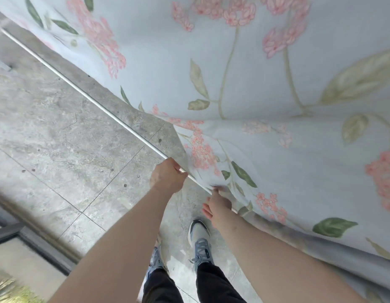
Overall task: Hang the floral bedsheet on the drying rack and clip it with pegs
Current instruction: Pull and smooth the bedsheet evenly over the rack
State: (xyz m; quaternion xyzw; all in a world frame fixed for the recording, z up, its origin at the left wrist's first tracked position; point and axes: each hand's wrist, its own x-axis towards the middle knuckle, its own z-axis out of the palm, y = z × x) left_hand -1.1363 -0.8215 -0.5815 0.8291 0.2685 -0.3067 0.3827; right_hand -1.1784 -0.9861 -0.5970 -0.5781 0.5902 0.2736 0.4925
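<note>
On a grey tiled floor (58,136) beside a dark-framed door edge (30,239), seen from the head camera, a person stands at a thin white rail of the drying rack (84,96), which runs diagonally from the upper left down towards the hands. The floral bedsheet (266,88), pale blue with pink blossoms and green leaves, fills the upper and right parts of the view; it hangs in broad folds with its lower edge draped over the near end of the rail and trailing down towards the lower right. The left hand (167,177) grips the rail, fingers curled round it just where the sheet's edge begins. The right hand (218,204) lies just beside it, at the rail under the hem: thumb and forefinger appear to pinch a small bunch of the fabric, though blur leaves the contact uncertain, while the remaining fingers spread loosely away. Both forearms are bare. Below them show black trousers (211,285) and grey-blue trainers (200,243), planted on the tiles between the arms.
</note>
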